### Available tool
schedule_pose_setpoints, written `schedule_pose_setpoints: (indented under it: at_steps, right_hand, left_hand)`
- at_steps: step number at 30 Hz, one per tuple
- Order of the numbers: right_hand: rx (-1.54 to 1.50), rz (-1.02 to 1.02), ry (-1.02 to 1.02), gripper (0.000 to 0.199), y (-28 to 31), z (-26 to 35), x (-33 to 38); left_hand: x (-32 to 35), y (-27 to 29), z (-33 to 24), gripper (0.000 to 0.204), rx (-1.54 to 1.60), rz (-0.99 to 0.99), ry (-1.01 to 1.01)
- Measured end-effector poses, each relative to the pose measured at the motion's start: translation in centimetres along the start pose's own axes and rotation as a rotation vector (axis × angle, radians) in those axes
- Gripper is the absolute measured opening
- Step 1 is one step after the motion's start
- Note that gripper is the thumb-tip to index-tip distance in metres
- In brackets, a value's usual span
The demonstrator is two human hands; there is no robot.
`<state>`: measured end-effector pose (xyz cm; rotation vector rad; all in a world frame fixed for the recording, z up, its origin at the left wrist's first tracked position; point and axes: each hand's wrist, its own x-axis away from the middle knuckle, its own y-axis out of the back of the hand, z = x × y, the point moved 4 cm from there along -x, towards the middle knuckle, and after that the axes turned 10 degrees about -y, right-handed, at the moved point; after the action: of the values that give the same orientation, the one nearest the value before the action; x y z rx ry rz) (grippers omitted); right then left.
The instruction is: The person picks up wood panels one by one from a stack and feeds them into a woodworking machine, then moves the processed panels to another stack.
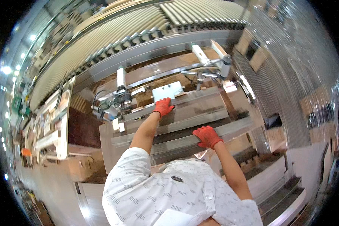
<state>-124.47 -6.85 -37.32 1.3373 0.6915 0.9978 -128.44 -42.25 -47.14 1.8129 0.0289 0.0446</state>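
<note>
Both hands wear red gloves. My left hand (163,107) reaches forward with its fingers stretched out, at the near edge of a pale, flat plate (167,91) set in the machine. Whether the fingertips press on the plate or rest just in front of it, I cannot tell. Closer to my body and to the right, my right hand (207,136) lies with fingers spread on the long grey metal rail (177,142) along the machine's front. Nothing shows in either hand.
Clamp-like machine units with hoses (115,103) stand on the left, and a jointed metal arm (211,69) on the right. A roller conveyor (132,28) runs behind. Stacked brown boards (286,75), partly in clear film, rise at right. A wooden-topped bench (66,124) stands left.
</note>
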Motion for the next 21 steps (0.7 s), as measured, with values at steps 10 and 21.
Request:
schedule_pose_setpoints:
  at_steps: [10,21]
  right_hand:
    - [0.033,0.04,-0.017,0.062,0.1,-0.4,1.1]
    - [-0.033,0.058,-0.054,0.057,0.9,-0.2,1.4]
  left_hand:
    - [0.1,1.5,-1.7,0.051,0.01,-0.048,-0.038]
    - [1.8,4.6,-2.4,0.05,0.125,-0.1,-0.187]
